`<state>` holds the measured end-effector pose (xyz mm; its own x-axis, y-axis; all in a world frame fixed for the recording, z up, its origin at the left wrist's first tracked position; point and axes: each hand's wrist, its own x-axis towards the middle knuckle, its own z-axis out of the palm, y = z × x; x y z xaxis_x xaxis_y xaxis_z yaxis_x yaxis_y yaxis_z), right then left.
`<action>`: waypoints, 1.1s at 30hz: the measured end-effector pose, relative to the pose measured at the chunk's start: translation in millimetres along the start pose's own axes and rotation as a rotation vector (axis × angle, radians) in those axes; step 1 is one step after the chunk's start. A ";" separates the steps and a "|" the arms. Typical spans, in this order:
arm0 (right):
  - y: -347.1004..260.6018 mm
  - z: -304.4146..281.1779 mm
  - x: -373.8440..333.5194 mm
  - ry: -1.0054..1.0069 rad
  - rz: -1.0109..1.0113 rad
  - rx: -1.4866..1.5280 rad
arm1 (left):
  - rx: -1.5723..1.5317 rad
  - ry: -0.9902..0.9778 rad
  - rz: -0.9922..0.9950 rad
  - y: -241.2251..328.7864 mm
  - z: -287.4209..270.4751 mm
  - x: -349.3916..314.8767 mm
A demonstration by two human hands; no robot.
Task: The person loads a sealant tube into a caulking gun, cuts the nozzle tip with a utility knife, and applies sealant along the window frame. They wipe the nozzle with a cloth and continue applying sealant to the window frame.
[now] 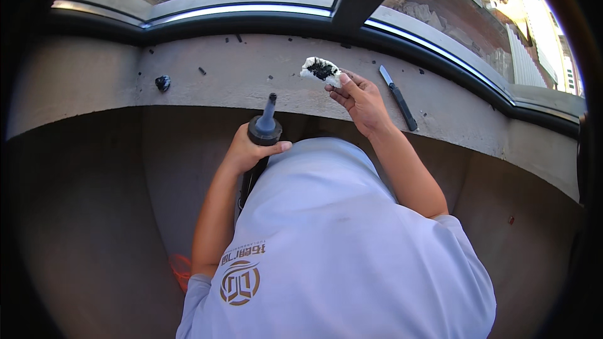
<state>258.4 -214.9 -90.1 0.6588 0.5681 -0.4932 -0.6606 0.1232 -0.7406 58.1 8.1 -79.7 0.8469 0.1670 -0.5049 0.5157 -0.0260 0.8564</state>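
Note:
My left hand (246, 152) is wrapped round a caulking gun (266, 128), just in front of the sill's edge. Its blue-grey nozzle points up and away from me, with black stuff on the tip; its body is mostly hidden by my hand and shirt. Between the thumb and fingers of my right hand (364, 105) is a white wad of tissue (311, 66), smeared black in its middle. I hold this wad over the sill, to the right of and beyond the nozzle. A utility knife (402, 107) with its blade out lies on the sill, right of my right hand.
The grey windowsill (207, 97) runs across in front of me, scattered with small black bits. A crumpled black-and-white lump (162, 83) sits at its left. Behind rises a dark window frame (251, 25) with glass panes. Something orange (180, 269) shows low at the left.

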 end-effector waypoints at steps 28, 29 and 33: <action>-3.2 85.1 -7.4 -0.494 0.002 0.108 | -0.048 0.017 -0.009 36.5 -1.1 0.0; -4.2 83.1 -5.5 -0.506 0.004 0.112 | -0.060 0.001 -0.004 36.2 -1.1 1.0; -4.4 78.9 -1.5 -0.524 -0.016 0.124 | -0.085 -0.045 0.007 36.1 -3.2 5.3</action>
<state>231.9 -152.1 -50.1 0.4221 0.8915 -0.1648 -0.7103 0.2123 -0.6711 80.8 11.3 -51.2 0.8564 0.1225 -0.5015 0.4985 0.0566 0.8651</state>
